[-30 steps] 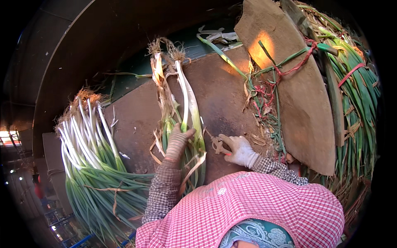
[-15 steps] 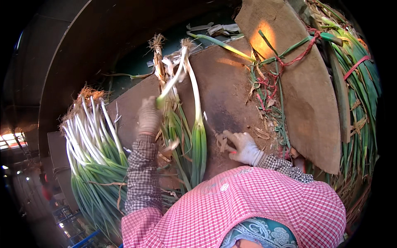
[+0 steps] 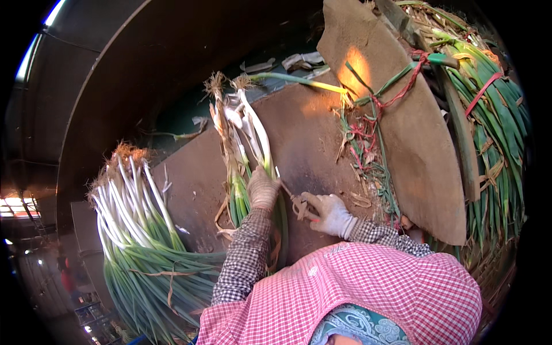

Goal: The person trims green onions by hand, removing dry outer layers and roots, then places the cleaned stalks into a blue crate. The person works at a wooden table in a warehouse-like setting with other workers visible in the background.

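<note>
A small bunch of green onions [image 3: 244,135] lies lengthwise on the brown work surface [image 3: 310,132], roots pointing away from me. My gloved left hand [image 3: 263,188] presses on its stalks where white turns to green. Just to the right, my gloved right hand [image 3: 330,214] is closed around a small knife-like tool [image 3: 298,204]; its thin tip reaches toward the left hand. Dry peel hangs off the bunch below my left wrist.
A big heap of trimmed green onions [image 3: 144,236] lies at the left. A brown sackcloth sheet [image 3: 414,144] covers the right side, with tied green onion bundles [image 3: 494,126] behind it. Loose strings and leaf scraps [image 3: 368,152] litter its edge. My pink checked hat brim [image 3: 356,293] fills the bottom.
My left hand went up and left along the bunch, then came back down to the right onto the stalks. The right hand stayed almost in place.
</note>
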{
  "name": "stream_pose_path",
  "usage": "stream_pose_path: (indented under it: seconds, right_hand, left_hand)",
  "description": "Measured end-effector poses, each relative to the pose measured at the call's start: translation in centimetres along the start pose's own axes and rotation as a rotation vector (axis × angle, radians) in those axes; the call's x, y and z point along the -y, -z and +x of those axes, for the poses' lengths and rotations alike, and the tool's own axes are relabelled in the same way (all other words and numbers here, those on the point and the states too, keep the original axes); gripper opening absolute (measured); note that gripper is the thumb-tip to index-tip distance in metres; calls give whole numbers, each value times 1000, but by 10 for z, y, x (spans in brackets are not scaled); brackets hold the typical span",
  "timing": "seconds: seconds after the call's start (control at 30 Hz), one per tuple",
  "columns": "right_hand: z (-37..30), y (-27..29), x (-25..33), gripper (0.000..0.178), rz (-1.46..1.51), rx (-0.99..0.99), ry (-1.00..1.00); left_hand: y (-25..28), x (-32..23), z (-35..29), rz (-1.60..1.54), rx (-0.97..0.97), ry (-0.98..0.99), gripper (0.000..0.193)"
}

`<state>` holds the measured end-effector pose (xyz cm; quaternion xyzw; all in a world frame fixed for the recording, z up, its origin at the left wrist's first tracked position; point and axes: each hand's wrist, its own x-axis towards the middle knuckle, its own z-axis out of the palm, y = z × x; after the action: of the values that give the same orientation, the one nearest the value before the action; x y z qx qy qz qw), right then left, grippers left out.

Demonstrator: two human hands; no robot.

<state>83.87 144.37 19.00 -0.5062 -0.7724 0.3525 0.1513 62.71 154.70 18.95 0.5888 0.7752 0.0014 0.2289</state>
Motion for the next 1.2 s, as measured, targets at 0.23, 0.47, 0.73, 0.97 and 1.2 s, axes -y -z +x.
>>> stream_pose_path:
  seconds: [0.23, 0.47, 0.73, 0.97, 1.2]
  right_hand:
    - [12, 8, 24, 82, -31, 149, 89]
    - [166, 43, 22, 72, 1086, -351, -156]
    - [245, 97, 42, 34, 1006, 548, 117]
    - [331, 312, -91, 34, 46, -548, -162]
    - [224, 109, 151, 83, 591, 325, 1]
  left_hand:
    - [68, 44, -34, -1194, 266, 69, 53]
    - [96, 92, -109, -1448, 524, 90, 51]
    - [128, 123, -173, -1709, 466, 151, 61]
    - [163, 181, -200, -1603, 461, 30, 66]
    - [156, 180, -177, -1902, 258, -96, 48]
